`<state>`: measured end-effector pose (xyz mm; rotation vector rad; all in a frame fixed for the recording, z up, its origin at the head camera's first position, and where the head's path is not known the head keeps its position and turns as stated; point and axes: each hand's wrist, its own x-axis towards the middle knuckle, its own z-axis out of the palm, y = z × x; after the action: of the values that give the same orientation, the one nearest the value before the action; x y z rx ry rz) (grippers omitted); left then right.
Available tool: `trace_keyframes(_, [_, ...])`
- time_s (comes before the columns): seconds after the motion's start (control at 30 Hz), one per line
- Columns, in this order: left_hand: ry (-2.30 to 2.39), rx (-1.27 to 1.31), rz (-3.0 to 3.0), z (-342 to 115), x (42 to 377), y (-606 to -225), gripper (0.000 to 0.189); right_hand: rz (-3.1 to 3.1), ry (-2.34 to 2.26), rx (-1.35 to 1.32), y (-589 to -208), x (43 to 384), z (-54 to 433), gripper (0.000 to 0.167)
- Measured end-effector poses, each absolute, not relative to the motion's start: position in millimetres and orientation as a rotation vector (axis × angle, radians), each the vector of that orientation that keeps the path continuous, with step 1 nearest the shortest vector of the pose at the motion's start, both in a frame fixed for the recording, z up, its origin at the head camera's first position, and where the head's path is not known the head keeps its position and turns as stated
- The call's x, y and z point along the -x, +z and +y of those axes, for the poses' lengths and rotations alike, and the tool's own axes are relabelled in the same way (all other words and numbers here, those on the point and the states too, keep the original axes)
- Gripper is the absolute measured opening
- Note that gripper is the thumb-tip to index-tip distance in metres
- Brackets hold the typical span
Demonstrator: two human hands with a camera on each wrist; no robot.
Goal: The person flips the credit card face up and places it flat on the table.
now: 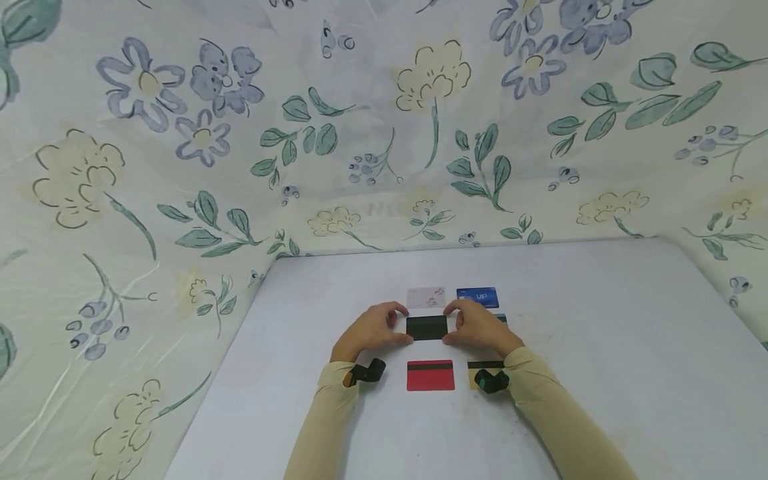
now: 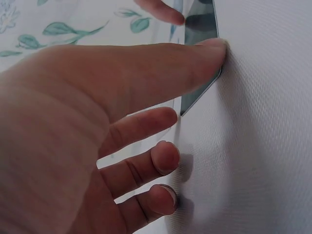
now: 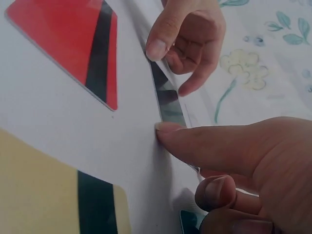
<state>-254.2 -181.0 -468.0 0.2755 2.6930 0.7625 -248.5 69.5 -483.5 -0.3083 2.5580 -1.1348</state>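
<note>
The black card (image 1: 427, 327) lies on the white surface (image 1: 600, 347). The left hand (image 1: 373, 328) is clamped, thumb and index finger, on its left end; the right hand (image 1: 482, 327) is clamped likewise on its right end. Positions relative to the black card: red card (image 1: 430, 379), near side; yellow card (image 3: 39, 180), near right; pale card (image 1: 426, 297), far side; blue card (image 1: 478, 297), far right; teal card (image 1: 501, 318), right, partly hidden.
</note>
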Motion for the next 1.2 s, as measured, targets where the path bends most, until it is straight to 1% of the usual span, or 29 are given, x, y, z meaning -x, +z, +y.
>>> trace_keyframes(0.67, [0.780, -0.357, 2.682, -184.1, 252.4, -471.4, 0.047, 2.528, -1.167, 0.276, -481.5, 243.5, 64.3, 0.053])
trace_keyframes(0.93, [0.772, -0.351, 2.682, -181.3, 254.1, -469.6, 0.050, 2.552, -1.130, 0.313, -483.0, 244.6, 63.6, 0.052])
trace_keyframes(1.2, [0.777, -0.383, 2.685, -181.0, 254.6, -467.6, 0.047, 2.522, -1.105, 0.361, -480.4, 246.6, 65.2, 0.053])
